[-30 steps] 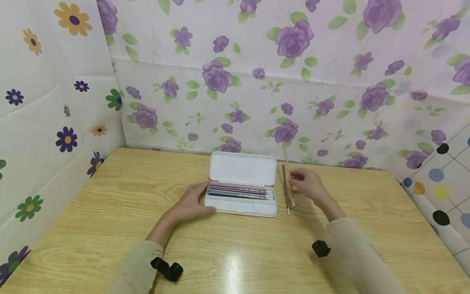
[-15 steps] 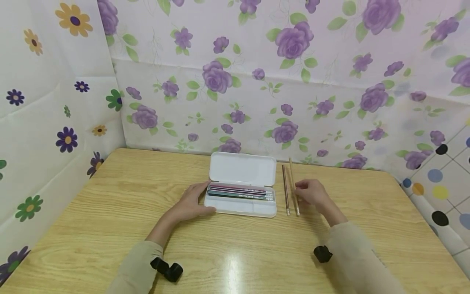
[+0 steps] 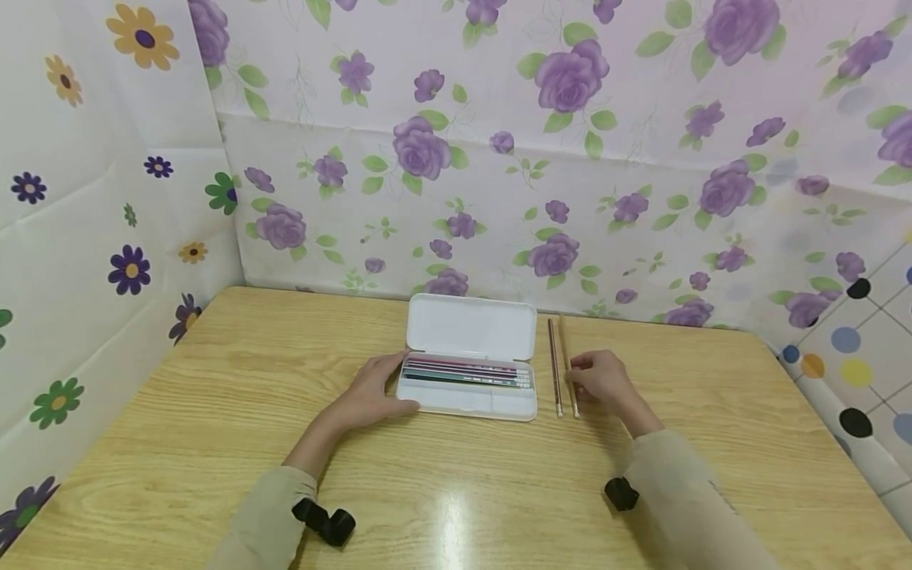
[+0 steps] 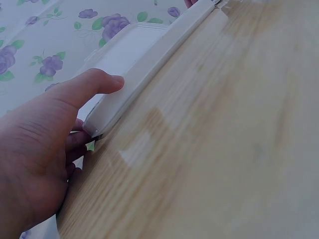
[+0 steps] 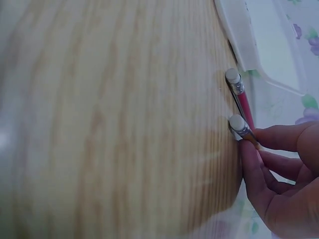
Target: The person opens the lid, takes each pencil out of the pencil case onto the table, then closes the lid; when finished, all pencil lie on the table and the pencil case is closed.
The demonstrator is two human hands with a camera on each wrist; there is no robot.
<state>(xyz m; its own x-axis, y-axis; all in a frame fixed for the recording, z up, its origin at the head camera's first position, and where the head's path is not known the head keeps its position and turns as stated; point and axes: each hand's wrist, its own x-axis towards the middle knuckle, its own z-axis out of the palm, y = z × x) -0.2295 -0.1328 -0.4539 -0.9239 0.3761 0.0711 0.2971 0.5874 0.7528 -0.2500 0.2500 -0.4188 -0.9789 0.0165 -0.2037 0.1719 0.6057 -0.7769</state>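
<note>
A white pencil case (image 3: 445, 400) lies with its lid (image 3: 471, 328) raised at the back of the table. Several coloured pencils (image 3: 463, 372) fill its rear section side by side. My left hand (image 3: 372, 393) grips the case's left end, its thumb (image 4: 102, 81) against the front wall and fingers round the end. To the right of the case, a dark red pencil (image 3: 554, 368) lies on the table. Beside it, my right hand (image 3: 602, 380) pinches a tan pencil (image 3: 565, 348) between thumb and fingers, its white eraser end (image 5: 237, 122) pointing toward me.
The wooden table (image 3: 427, 475) runs back to a wall covered in purple-flowered cloth (image 3: 427, 198). Side cloths with flowers (image 3: 130, 269) and dots (image 3: 855, 372) bound it left and right. A black wrist camera (image 3: 621, 494) sits at my right sleeve.
My right hand has drawn the tan pencil toward me and lowered it, so it now lies just right of the dark red pencil. My left hand and the case have stayed put.
</note>
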